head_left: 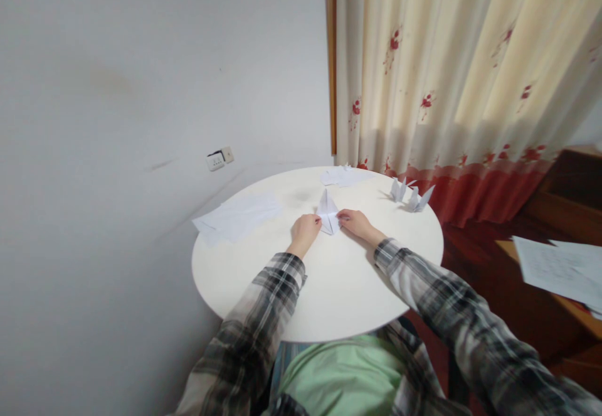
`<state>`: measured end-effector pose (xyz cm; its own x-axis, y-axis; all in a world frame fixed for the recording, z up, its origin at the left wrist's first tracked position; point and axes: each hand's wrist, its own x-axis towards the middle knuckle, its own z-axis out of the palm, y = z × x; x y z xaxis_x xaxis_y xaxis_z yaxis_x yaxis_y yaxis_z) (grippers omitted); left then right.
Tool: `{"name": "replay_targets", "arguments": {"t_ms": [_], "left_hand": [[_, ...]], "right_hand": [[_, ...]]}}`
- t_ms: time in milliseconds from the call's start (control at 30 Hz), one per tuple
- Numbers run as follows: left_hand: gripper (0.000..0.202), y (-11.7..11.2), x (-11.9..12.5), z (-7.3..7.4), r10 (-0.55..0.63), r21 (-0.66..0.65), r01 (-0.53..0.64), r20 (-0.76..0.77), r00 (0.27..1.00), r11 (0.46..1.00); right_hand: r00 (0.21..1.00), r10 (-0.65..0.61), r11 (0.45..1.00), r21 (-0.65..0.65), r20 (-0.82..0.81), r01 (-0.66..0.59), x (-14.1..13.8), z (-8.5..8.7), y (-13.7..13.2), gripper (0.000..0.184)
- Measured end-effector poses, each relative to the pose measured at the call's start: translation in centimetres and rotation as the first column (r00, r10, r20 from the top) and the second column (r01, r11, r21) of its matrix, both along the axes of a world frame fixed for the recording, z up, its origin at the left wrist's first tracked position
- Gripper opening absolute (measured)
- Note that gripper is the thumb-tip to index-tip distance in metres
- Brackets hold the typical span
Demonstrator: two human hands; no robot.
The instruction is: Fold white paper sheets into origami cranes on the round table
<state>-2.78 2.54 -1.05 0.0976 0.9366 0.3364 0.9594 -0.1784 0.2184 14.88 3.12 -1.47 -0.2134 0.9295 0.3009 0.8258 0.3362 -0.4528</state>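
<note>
A piece of folded white paper (328,210) lies on the round white table (324,303), pointed at its far end and creased down the middle. My left hand (306,230) pinches its left edge between thumb and fingers. On the opposite side, my right hand (356,223) is closed on the right edge. Both wrists rest low over the tabletop. Two folded paper cranes, a left one (398,190) and a right one (418,199), stand beyond my right hand near the table's edge.
Loose white sheets (239,216) lie at the table's left, and more paper (345,176) is at its far edge. Behind are a wall with a socket (215,162) and a flowered curtain (437,77). Written papers (557,268) rest on wooden furniture (578,322) at right.
</note>
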Motion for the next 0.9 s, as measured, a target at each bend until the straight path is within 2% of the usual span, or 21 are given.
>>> {"name": "replay_targets", "arguments": {"t_ms": [367, 600, 900], "left_hand": [[0.026, -0.18, -0.24, 0.22, -0.02, -0.05, 0.026, 0.114, 0.993, 0.998], [0.032, 0.12, -0.29, 0.08, -0.019, -0.074, 0.029, 0.131, 0.991, 0.997], [0.043, 0.43, -0.44, -0.31, -0.092, -0.113, 0.111, 0.159, 0.983, 0.987]], "right_hand": [[0.999, -0.009, 0.997, 0.079, 0.036, 0.006, -0.03, 0.03, -0.37, 0.022], [0.997, -0.009, 0.997, 0.074, 0.07, 0.003, -0.07, 0.0, -0.22, 0.029], [0.994, -0.004, 0.996, 0.087, 0.108, -0.006, -0.02, -0.18, -0.1, 0.04]]}}
